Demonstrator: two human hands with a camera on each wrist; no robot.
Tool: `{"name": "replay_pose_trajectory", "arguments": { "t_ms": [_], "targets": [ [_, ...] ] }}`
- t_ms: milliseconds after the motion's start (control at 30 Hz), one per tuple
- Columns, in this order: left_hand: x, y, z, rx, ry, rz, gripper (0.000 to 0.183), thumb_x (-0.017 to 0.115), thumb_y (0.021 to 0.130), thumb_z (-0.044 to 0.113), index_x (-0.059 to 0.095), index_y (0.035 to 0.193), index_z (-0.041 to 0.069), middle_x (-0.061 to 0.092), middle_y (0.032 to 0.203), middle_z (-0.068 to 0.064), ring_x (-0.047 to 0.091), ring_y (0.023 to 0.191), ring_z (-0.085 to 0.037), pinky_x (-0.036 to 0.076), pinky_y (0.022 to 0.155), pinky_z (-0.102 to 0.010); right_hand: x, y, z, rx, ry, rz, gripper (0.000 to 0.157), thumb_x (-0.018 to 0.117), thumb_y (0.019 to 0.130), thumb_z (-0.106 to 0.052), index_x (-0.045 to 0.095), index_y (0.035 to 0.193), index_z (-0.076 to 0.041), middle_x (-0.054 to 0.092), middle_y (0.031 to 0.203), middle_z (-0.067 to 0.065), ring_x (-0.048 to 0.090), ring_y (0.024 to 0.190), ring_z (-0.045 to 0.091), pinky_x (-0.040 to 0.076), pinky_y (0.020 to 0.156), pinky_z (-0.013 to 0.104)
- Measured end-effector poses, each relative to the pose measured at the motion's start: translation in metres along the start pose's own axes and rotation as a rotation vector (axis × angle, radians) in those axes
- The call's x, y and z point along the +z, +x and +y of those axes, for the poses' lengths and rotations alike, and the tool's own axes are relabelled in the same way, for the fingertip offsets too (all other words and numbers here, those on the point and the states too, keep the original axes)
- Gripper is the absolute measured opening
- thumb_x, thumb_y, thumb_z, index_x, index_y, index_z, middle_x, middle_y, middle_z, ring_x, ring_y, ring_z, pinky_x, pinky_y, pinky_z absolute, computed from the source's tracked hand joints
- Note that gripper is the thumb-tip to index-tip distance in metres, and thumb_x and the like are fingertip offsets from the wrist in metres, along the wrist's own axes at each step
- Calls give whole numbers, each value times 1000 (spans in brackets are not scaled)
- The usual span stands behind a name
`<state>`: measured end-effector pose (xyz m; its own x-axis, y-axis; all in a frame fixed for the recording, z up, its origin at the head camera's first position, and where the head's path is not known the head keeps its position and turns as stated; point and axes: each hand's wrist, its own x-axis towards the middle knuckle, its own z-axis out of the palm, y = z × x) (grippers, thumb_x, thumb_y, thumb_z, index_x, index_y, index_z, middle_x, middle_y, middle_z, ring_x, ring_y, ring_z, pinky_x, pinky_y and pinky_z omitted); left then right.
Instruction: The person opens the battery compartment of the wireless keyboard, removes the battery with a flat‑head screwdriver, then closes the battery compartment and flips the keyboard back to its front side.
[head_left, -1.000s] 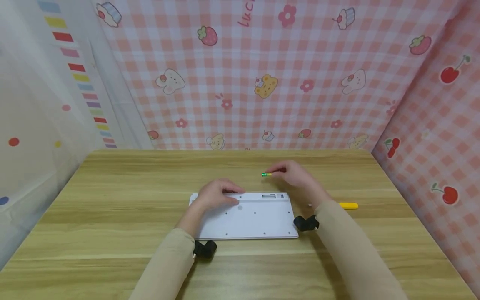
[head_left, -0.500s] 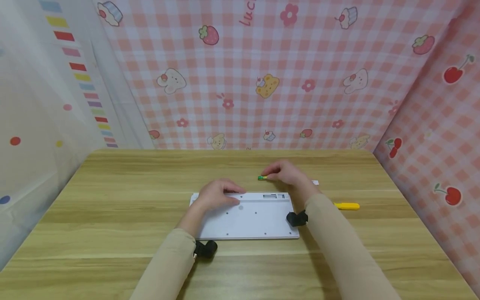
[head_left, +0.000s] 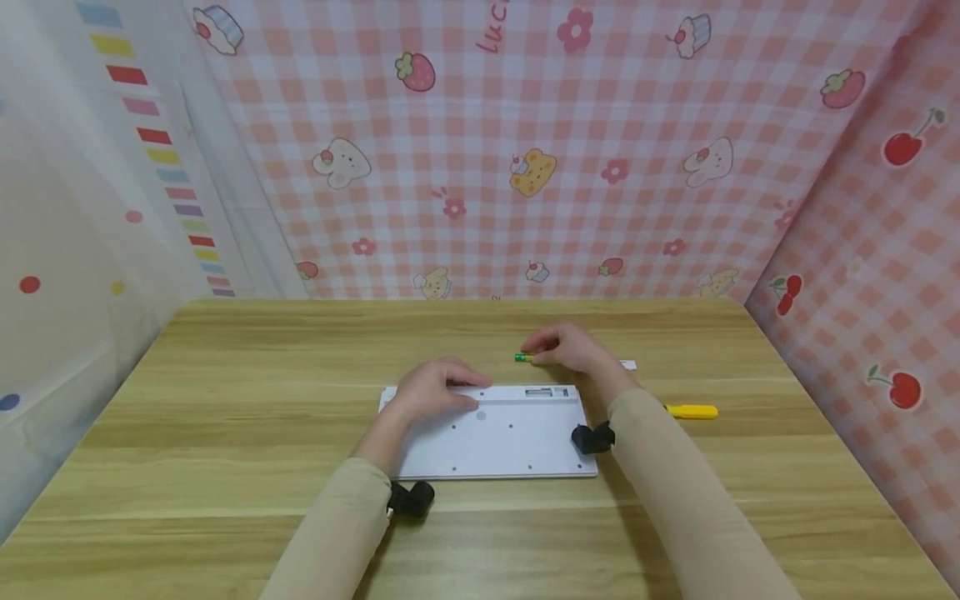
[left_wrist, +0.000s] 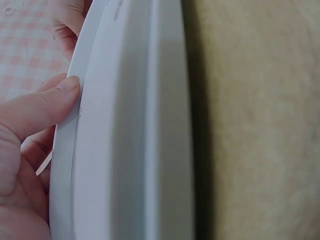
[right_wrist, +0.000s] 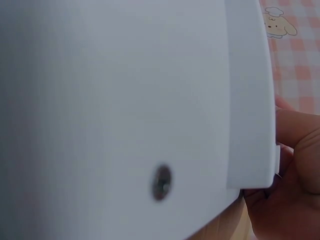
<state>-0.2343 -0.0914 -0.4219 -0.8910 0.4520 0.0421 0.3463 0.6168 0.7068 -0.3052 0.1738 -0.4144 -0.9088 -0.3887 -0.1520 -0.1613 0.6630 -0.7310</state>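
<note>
Desk (head_left: 225, 392), wood-grained: carries all loose items below.

White panel (head_left: 495, 442), one, oblong: lies flat near the middle of the desk, well short of the desk's far edge, its long sides roughly parallel to that edge. A raised strip runs along the panel's far side. Small dark holes dot its face; the right wrist view shows one, blurred, near a panel corner. Open recess (head_left: 537, 392), one, in the strip close to the panel's far right corner, a smaller opening just to its right.

Left hand (head_left: 435, 390): grasps the panel's far side toward the far left corner, thumb on the upper face, fingers over the far edge.

Right hand (head_left: 572, 348): beyond the panel's far right corner, thumb and fingers pinching a small battery (head_left: 521, 357).

Battery: one, green at the end that juts out leftward, yellow toward the fingertips. It sits between the panel's far edge and the desk's far edge; whether it touches the desk cannot be told.

Small white piece (head_left: 630, 365): one, on the desk just right of the right wrist, partly hidden by it.

Yellow-handled tool (head_left: 692, 412): one, on the desk between the right sleeve (head_left: 693, 492) and the desk's right edge, its other end behind the sleeve.

Pink checked cloth (head_left: 480, 208), printed with strawberries, cupcakes and animals: hangs behind the desk's far edge.
</note>
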Motion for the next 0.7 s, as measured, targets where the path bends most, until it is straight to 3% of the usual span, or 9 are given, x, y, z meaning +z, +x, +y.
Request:
{"name": "replay_pose_trajectory", "arguments": {
  "t_ms": [400, 533, 700],
  "targets": [
    [2, 2, -3, -13, -9, 7, 31, 83, 80, 14, 78, 109, 22, 70, 109, 5, 63, 104, -16, 46, 97, -40, -4, -4, -2, -14, 6, -23, 22, 67, 95, -10, 72, 116, -6, 67, 111, 9, 56, 100, 24, 46, 90, 38],
    [2, 1, -2, -15, -3, 8, 31, 83, 80, 15, 78, 109, 22, 70, 109, 6, 63, 104, -16, 47, 96, -40, -15, -11, -2, -52, -10, -26, 27, 66, 96, -13, 68, 120, -2, 67, 118, 13, 58, 108, 28, 46, 97, 43],
    [2, 1, -2, -15, 1, 10, 31, 83, 80, 15, 78, 109, 22, 70, 109, 6, 63, 104, -16, 47, 96, -40, -37, -26, 3, -111, -69, 42, 28, 66, 95, -12, 68, 120, 2, 68, 116, 15, 62, 108, 30, 48, 96, 46]
  ]
}}
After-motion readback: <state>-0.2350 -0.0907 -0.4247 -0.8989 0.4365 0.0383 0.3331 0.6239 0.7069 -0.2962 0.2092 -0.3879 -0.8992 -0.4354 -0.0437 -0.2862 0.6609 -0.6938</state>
